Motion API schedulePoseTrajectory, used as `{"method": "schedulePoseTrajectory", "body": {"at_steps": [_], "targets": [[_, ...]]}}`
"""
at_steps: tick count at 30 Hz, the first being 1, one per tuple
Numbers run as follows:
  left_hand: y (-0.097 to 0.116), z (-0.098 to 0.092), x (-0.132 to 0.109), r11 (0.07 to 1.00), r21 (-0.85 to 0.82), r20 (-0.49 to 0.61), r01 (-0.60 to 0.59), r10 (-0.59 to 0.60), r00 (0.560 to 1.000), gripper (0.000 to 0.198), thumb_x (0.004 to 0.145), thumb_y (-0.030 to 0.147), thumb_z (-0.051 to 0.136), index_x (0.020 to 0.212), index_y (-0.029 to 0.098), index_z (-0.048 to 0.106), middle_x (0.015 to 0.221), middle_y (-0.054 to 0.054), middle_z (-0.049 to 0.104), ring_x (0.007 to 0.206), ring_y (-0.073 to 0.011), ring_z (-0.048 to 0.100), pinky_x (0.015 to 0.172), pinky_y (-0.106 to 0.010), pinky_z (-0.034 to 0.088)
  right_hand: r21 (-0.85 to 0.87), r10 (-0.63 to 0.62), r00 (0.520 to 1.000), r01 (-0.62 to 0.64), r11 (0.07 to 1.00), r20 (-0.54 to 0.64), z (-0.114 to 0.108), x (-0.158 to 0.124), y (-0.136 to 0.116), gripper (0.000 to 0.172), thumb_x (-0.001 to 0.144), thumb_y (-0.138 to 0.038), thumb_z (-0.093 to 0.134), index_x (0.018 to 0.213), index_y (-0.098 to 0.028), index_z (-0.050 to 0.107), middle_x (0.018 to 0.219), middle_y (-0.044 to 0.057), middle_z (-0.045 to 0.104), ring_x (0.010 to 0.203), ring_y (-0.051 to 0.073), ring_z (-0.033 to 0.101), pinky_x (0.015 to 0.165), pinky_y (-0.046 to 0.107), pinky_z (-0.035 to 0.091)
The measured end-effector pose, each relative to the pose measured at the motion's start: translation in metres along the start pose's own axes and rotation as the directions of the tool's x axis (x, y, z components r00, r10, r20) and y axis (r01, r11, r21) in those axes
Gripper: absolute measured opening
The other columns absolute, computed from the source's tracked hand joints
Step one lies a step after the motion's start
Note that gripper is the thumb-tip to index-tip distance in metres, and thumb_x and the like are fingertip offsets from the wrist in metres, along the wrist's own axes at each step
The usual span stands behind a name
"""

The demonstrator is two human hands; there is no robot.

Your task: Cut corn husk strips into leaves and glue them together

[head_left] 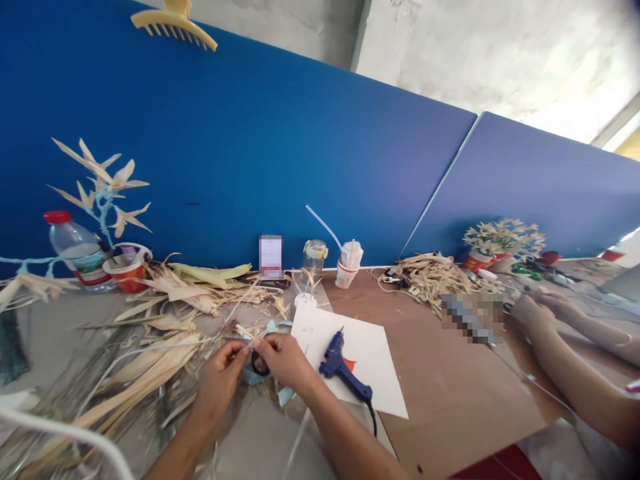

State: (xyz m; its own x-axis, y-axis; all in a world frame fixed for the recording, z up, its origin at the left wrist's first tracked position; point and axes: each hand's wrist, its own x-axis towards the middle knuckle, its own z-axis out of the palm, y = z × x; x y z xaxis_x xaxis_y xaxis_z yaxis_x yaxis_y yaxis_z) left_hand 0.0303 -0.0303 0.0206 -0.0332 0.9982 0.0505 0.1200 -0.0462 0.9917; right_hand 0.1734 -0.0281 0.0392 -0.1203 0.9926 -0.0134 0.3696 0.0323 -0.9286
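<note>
Left grip [220, 373], right grip [286, 359] pinching pale piece [253, 343].

The glue gun [334, 357] is blue, the paper [373, 350] white.

Right of the glue gun [345, 369], the brown counter [453, 393] gives the broadest passage, until a co-worker's arms [565, 367] bar it farther right. Left of it, the right hand [285, 357] and left hand [220, 373] come first, and heaped husks [150, 370] crowd the low path beyond them. Behind it stand a lidded jar [314, 256] and a white cup [346, 275] (a narrow gap parts them), with the blue partition [240, 133] walling off the back.
</note>
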Motion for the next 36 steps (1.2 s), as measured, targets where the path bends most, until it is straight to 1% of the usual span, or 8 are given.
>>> {"method": "schedulePoseTrajectory", "body": {"at_steps": [6, 14, 21, 30, 32, 33, 35, 36], "targets": [[-0.006, 0.001, -0.002, 0.997, 0.009, 0.087, -0.073, 0.072, 0.994, 0.034, 0.072, 0.054, 0.064, 0.066, 0.02, 0.064, 0.063, -0.001, 0.064, 0.062, -0.0187, 0.056, 0.061, -0.028, 0.045, 0.047, 0.117, 0.991, -0.121, 0.992, 0.07, 0.003, 0.0, 0.0, 0.037, 0.09, -0.03, 0.048, 0.056, -0.016, 0.055, 0.049, -0.004, 0.046, 0.05, 0.009, 0.042, 0.052, 0.022, 0.03], [-0.003, -0.003, -0.001, 0.986, -0.019, 0.167, -0.166, 0.166, 0.972, 0.03, 0.076, 0.05, 0.061, 0.068, 0.021, 0.063, 0.063, -0.001, 0.062, 0.062, -0.0174, 0.054, 0.062, -0.027, 0.044, 0.269, 0.265, 0.922, -0.341, 0.901, 0.282, -0.009, -0.005, -0.013, 0.047, 0.091, -0.036, 0.048, 0.048, -0.018, 0.046, 0.035, -0.008, 0.032, 0.035, 0.006, 0.02, 0.04, 0.023, 0.014], [0.005, -0.011, 0.001, 0.987, 0.013, 0.152, -0.16, 0.157, 0.976, 0.031, 0.071, 0.052, 0.065, 0.064, 0.022, 0.061, 0.058, 0.0, 0.057, 0.057, -0.0168, 0.05, 0.055, -0.026, 0.042, 0.366, 0.274, 0.874, -0.427, 0.827, 0.401, -0.019, -0.003, -0.011, 0.052, 0.094, -0.038, 0.043, 0.047, -0.017, 0.043, 0.034, -0.008, 0.03, 0.032, 0.004, 0.017, 0.037, 0.022, 0.009], [-0.007, -0.018, 0.011, 0.989, 0.023, 0.099, -0.143, 0.14, 0.985, 0.033, 0.072, 0.053, 0.065, 0.068, 0.02, 0.062, 0.06, 0.001, 0.055, 0.057, -0.0146, 0.048, 0.055, -0.025, 0.04, 0.549, 0.224, 0.839, -0.502, 0.668, 0.496, -0.042, -0.004, -0.015, 0.054, 0.096, -0.038, 0.04, 0.047, -0.016, 0.038, 0.04, -0.006, 0.036, 0.035, 0.004, 0.019, 0.038, 0.018, 0.01], [-0.009, -0.022, 0.015, 0.994, 0.03, 0.01, -0.106, 0.106, 0.994, 0.037, 0.068, 0.056, 0.067, 0.066, 0.019, 0.061, 0.053, 0.004, 0.048, 0.051, -0.0123, 0.042, 0.049, -0.023, 0.034, 0.629, 0.195, 0.859, -0.484, 0.608, 0.473, -0.054, -0.004, -0.014, 0.056, 0.097, -0.043, 0.038, 0.047, -0.017, 0.036, 0.04, -0.007, 0.031, 0.036, 0.004, 0.018, 0.039, 0.018, 0.011], [-0.009, -0.023, 0.017, 0.997, 0.024, -0.031, -0.071, 0.072, 0.997, 0.04, 0.066, 0.058, 0.068, 0.066, 0.019, 0.059, 0.048, 0.007, 0.041, 0.047, -0.0109, 0.036, 0.045, -0.022, 0.029, 0.68, 0.195, 0.894, -0.436, 0.589, 0.404, -0.059, -0.004, -0.014, 0.056, 0.096, -0.045, 0.037, 0.048, -0.016, 0.036, 0.041, -0.008, 0.03, 0.036, 0.004, 0.016, 0.039, 0.018, 0.011], [-0.01, -0.024, 0.02, 0.999, -0.034, -0.058, -0.026, 0.024, 0.998, 0.043, 0.065, 0.061, 0.067, 0.065, 0.02, 0.056, 0.046, 0.008, 0.038, 0.044, -0.0096, 0.032, 0.043, -0.022, 0.025, 0.71, 0.269, 0.935, -0.35, 0.611, 0.23, -0.063, -0.001, -0.012, 0.058, 0.096, -0.052, 0.034, 0.052, -0.016, 0.042, 0.042, -0.008, 0.032, 0.036, 0.004, 0.013, 0.039, 0.018, 0.01], [-0.01, -0.023, 0.02, 0.998, -0.063, -0.051, -0.009, 0.006, 0.999, 0.044, 0.064, 0.062, 0.068, 0.064, 0.02, 0.056, 0.046, 0.008, 0.037, 0.044, -0.0093, 0.032, 0.043, -0.022, 0.024, 0.679, 0.318, 0.929, -0.357, 0.641, 0.188, -0.06, 0.0, -0.011, 0.06, 0.096, -0.055, 0.031, 0.055, -0.015, 0.047, 0.043, -0.008, 0.033, 0.036, 0.004, 0.014, 0.039, 0.018, 0.01]]}}
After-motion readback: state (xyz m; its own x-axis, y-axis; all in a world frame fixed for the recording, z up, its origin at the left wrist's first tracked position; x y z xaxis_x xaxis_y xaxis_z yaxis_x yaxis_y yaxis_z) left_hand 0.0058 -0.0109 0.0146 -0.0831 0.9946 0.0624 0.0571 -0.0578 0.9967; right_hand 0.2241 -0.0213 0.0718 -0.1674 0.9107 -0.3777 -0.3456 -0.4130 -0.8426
